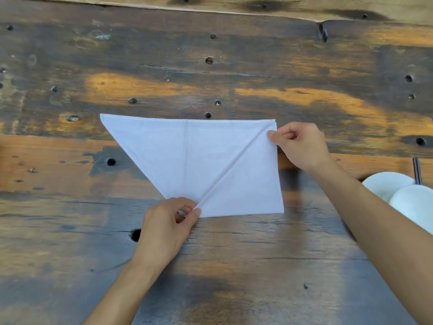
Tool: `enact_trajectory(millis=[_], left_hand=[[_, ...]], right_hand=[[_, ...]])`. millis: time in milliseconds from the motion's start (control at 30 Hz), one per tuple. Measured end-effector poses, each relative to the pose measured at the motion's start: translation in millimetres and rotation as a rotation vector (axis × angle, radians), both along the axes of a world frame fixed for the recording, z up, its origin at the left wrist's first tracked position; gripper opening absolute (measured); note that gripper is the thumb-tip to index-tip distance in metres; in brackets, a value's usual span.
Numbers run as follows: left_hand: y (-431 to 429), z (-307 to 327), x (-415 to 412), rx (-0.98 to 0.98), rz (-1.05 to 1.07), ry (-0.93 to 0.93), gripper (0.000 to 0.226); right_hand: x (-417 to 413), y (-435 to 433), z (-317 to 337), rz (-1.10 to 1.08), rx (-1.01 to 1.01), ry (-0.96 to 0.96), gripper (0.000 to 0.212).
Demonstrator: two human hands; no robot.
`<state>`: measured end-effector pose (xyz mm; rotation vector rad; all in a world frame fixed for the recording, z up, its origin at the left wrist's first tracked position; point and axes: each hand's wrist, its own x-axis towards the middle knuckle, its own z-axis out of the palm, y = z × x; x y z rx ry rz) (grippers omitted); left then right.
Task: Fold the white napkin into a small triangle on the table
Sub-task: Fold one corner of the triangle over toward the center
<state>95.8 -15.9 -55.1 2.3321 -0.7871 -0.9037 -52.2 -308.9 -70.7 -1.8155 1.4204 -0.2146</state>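
white napkin point(210, 160) flat on the bench point(234, 266); left hand point(168, 228) pinches its near corner, right hand point(300, 146) pinches its far right corner.

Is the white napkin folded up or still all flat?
Partly folded. The napkin shows a raised diagonal flap edge, each end pinched by the left hand and right hand.
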Motion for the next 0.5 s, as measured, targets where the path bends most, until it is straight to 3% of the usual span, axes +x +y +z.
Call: enact_trajectory(millis=[167,267,400,500], left_hand=[[6.4,-1.1,-8.2,-0.024,0.095,0.045,0.017],[9.8,-3.8,-9.6,-0.025,0.096,0.013,0.018],[13.1,-8.8,-17.6,-0.08,0.004,-0.254,0.025],[8.8,-15.8,-27.2,-0.247,-0.248,-0.573,0.033]], right_hand=[[-2.9,16.7,5.1,0.073,-0.261,-0.033,0.017],[0.0,28.3,7.0,0.253,-0.451,0.021,0.038],[13.8,58.8,11.7,0.56,-0.57,0.1,0.05],[25.3,101.7,10.4,0.78,-0.557,0.046,0.051]])
